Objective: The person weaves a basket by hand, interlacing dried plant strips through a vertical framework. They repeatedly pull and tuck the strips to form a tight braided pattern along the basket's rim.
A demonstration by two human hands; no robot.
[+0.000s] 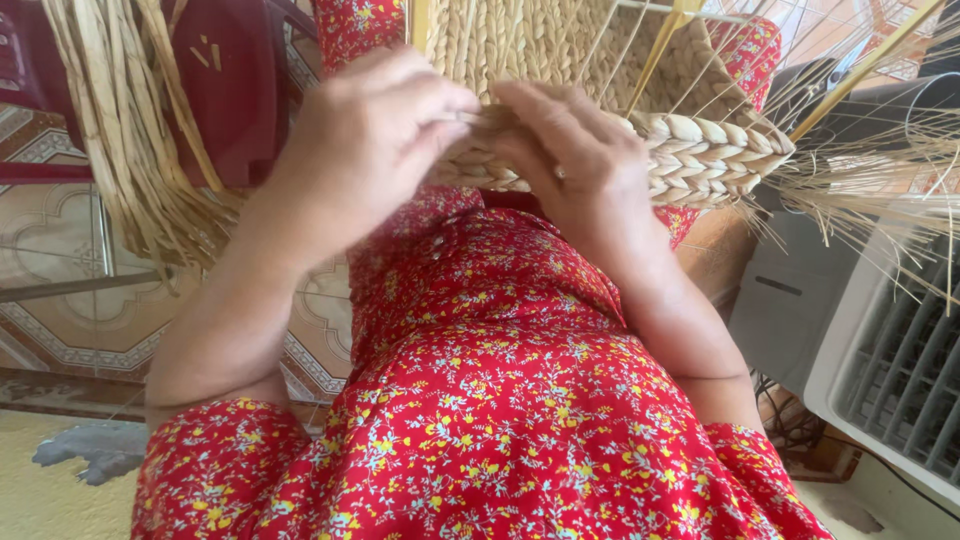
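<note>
We see a half-woven basket (640,110) resting on the lap at twelve o'clock of the view, its plaited rim running toward three o'clock. Both hands meet at that rim. The left hand (375,140) is curled, fingertips pinched on a straw strand (470,118) where it enters the weave. The right hand (580,165) is folded over the braid beside it, fingers pressing the plait down (thumb hidden, so the exact grip is unclear). Wrists are bent inward, forearms angled up from five and seven o'clock.

Our judgement: good work here means keeping the strand taut and flat while the other hand pins the last stitch.

Loose straw bundle (130,130) hangs at ten o'clock; a white fan housing (880,370) sits at four o'clock.
</note>
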